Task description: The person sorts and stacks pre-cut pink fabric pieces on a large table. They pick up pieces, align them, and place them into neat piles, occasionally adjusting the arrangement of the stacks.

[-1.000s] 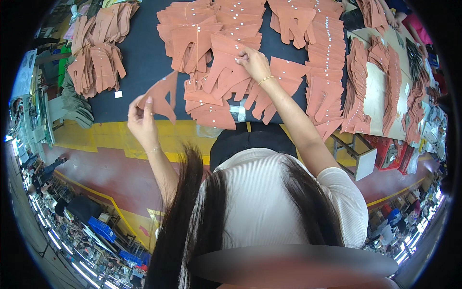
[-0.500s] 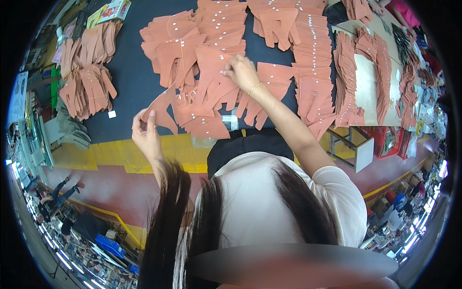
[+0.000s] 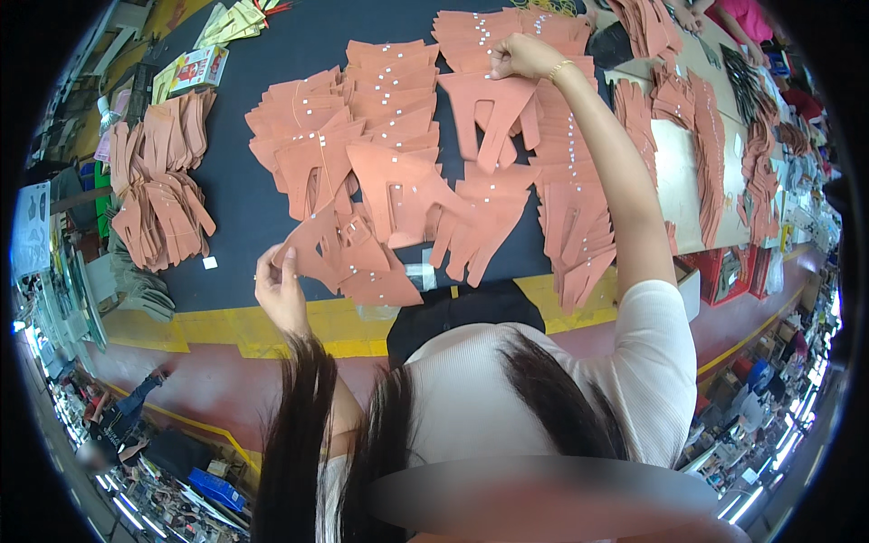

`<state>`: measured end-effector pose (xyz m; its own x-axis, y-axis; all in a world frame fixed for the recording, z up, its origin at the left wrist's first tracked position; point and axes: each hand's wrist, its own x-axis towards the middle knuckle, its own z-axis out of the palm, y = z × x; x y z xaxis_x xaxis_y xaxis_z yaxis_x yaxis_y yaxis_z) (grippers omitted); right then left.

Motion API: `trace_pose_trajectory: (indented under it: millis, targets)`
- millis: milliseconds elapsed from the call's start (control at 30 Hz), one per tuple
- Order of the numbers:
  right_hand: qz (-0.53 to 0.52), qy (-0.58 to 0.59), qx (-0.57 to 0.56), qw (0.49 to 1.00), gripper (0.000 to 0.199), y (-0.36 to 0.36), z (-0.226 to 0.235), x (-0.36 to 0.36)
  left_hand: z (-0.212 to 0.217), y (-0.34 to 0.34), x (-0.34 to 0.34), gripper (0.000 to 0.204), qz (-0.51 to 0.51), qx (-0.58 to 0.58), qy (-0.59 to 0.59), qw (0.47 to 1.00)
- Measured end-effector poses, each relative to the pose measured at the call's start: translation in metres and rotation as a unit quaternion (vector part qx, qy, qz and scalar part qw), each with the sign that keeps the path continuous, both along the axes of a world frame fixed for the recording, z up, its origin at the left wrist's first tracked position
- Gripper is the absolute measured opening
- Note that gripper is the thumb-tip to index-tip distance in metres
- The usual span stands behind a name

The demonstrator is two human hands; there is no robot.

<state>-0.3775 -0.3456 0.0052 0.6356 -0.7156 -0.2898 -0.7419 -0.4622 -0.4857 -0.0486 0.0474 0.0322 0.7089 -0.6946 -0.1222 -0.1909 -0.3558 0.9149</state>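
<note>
My left hand (image 3: 282, 291), at the table's near edge, pinches the corner of a reddish-brown, leather-like cut piece (image 3: 315, 252) between thumb and fingers. Other cut pieces lie against its far side. My right hand (image 3: 527, 58) reaches to the far stack, its fingers pinched at the top edge of a cut piece with slots (image 3: 487, 101). Whatever is between those fingertips is too small to make out. In the middle another slotted cut piece (image 3: 398, 185) lies on top of the rest. Small white stickers dot many of the pieces.
A dark table (image 3: 231, 195) carries fanned rows of cut pieces (image 3: 389, 72). More bundles (image 3: 167, 213) lie at the left, beside a small box (image 3: 199, 68). On the right stands a pale table (image 3: 681, 172) with further stacks, and a red crate (image 3: 724, 271) below. Another person's arm (image 3: 738, 27) shows at far right.
My right hand has moved away from the middle pieces to the far stack, up and to the right. The left hand keeps its pinch on the same piece, now lying lower. The view has shifted.
</note>
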Motion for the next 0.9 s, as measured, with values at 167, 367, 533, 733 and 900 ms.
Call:
trace_pose_trajectory:
  millis: [167, 367, 533, 733, 900]
  targets:
    - [-0.031, 0.057, -0.021, 0.998, 0.018, -0.058, -0.074, -0.016, -0.002, 0.003, -0.002, 0.020, 0.022, 0.021, 0.008, 1.000]
    - [-0.056, 0.028, -0.006, 0.998, 0.018, -0.062, -0.092, -0.025, -0.001, 0.000, -0.012, 0.019, 0.019, 0.028, -0.001, 0.999]
    - [-0.044, 0.033, 0.004, 0.998, 0.013, -0.069, -0.099, -0.025, 0.007, -0.014, -0.022, 0.017, -0.047, 0.010, -0.011, 0.999]
    - [-0.023, 0.151, -0.039, 0.987, 0.033, -0.060, -0.109, -0.019, 0.013, -0.025, -0.040, 0.020, -0.135, 0.007, 0.244, 0.960]
    - [-0.016, -0.039, -0.197, 0.980, 0.013, 0.011, -0.069, -0.071, -0.029, -0.033, -0.057, 0.015, -0.179, 0.090, 0.411, 0.889]
